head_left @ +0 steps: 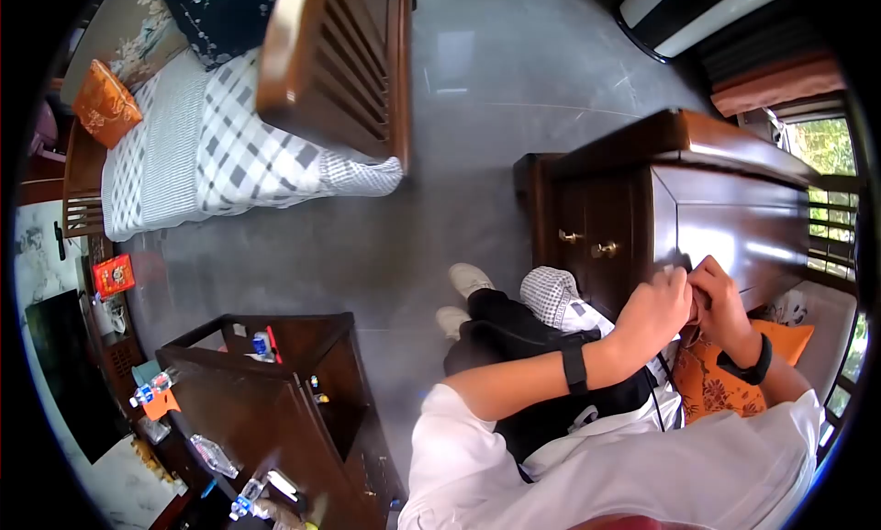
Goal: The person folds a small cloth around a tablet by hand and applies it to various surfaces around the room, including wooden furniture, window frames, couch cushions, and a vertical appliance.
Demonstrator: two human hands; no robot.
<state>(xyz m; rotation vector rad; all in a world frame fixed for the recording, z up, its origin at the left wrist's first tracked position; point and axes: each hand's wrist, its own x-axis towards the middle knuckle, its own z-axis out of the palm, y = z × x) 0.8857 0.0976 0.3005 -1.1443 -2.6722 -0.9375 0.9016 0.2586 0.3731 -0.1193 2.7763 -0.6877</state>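
Wooden cabinet (748, 225) stands just beyond left hand (656, 304) and right hand (721, 302), curled together; whether they hold anything, I cannot tell.

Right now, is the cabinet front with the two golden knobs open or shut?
It looks shut: the cabinet front lies flat, with no panel pulled or swung out at the golden knobs.

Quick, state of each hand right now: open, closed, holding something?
Left hand: fingers curled; can't tell whether it holds anything.
Right hand: fingers bent, close beside the left; whether it holds anything can't be told.
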